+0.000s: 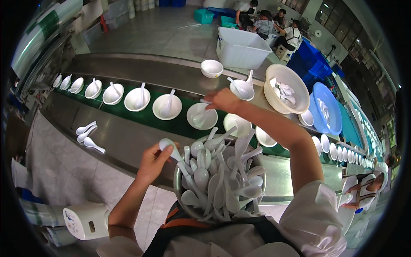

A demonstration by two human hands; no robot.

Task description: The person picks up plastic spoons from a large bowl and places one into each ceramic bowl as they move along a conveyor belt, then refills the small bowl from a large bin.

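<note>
My left hand (pixel 150 163) pinches a white soup spoon (pixel 166 143) near its bowl end, beside a round metal basin (pixel 177 182) heaped with similar spoons (pixel 214 184). Over the green conveyor belt (pixel 145 118), my right hand (pixel 222 101) has its fingers closed on the handle of another spoon (pixel 200 116). That spoon's bowl end rests inside a white bowl (pixel 191 123). To its left, a row of white bowls runs along the belt, each of the near ones with a spoon in it. Just right of my hand, a white bowl (pixel 238 124) shows no spoon, partly hidden behind the heap.
Three loose spoons (pixel 87 135) lie on the metal ledge at left. Beyond the belt stand a bowl (pixel 212 68), a bowl with spoons (pixel 242 91), a cream basin (pixel 274 100) and a blue basin (pixel 317 115). A white tub (pixel 242 49) sits behind; several people work farther off.
</note>
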